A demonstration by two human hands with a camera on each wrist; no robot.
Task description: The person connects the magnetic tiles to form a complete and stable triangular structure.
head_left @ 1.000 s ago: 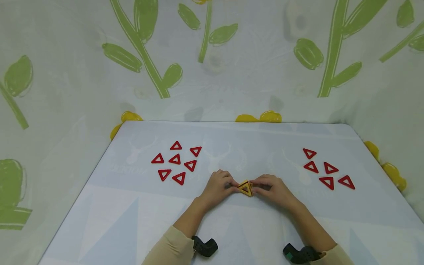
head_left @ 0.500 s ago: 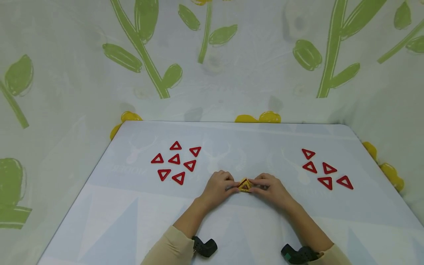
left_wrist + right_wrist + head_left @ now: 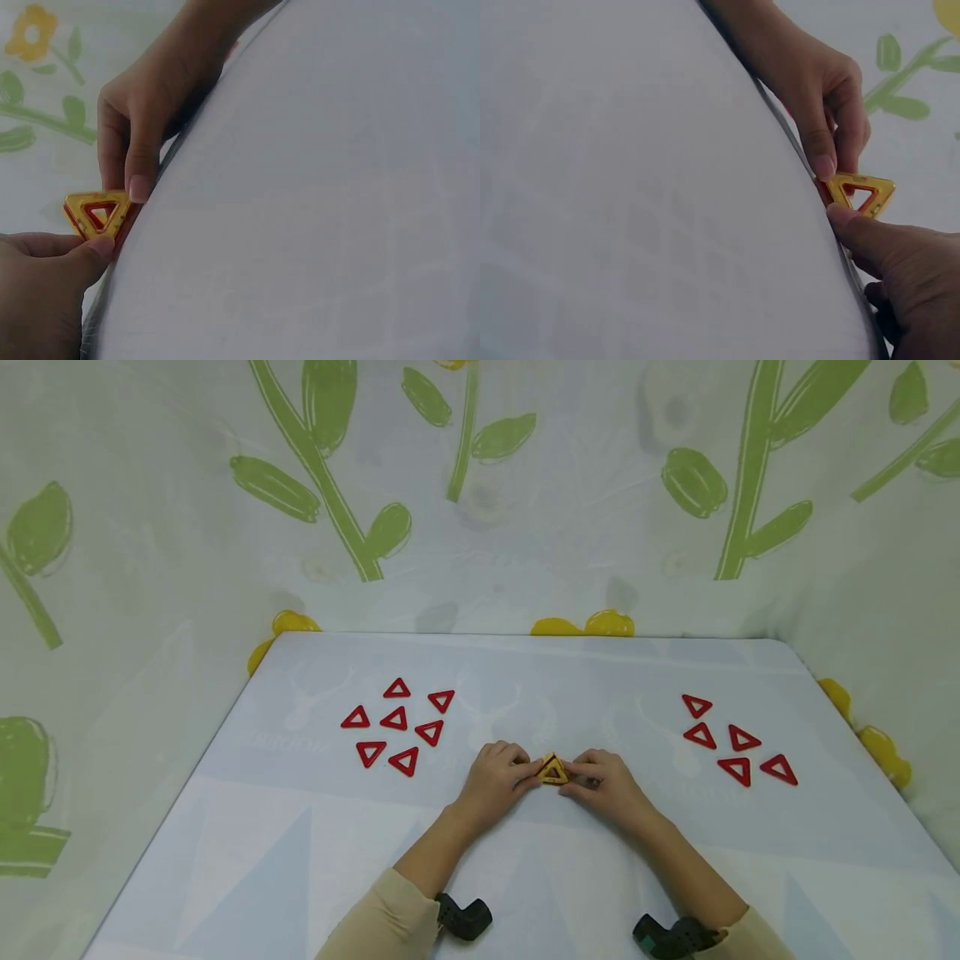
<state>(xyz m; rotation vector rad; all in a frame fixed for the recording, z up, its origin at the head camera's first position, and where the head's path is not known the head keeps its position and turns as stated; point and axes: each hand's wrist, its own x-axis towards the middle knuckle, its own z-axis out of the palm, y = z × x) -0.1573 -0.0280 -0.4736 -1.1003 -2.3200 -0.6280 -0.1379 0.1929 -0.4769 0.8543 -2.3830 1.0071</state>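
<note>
1. A yellow triangle [image 3: 114,216] with a hollow centre is held between the two hands over the middle of the pale table [image 3: 555,860], and red is seen along its edge
2. One side of it is pinched between thumb and finger by the left hand [image 3: 491,781]
3. The other side is pinched likewise by the right hand [image 3: 615,785]
4. Whether the table is touched by it cannot be told
5. To the left, beyond the left hand, seven red triangles [image 3: 393,727] are spread flat near one another
6. To the right, five red triangles [image 3: 746,747] are laid flat
7. Black devices [image 3: 465,920] are worn at both wrists, beside beige sleeves [image 3: 386,918]
</note>
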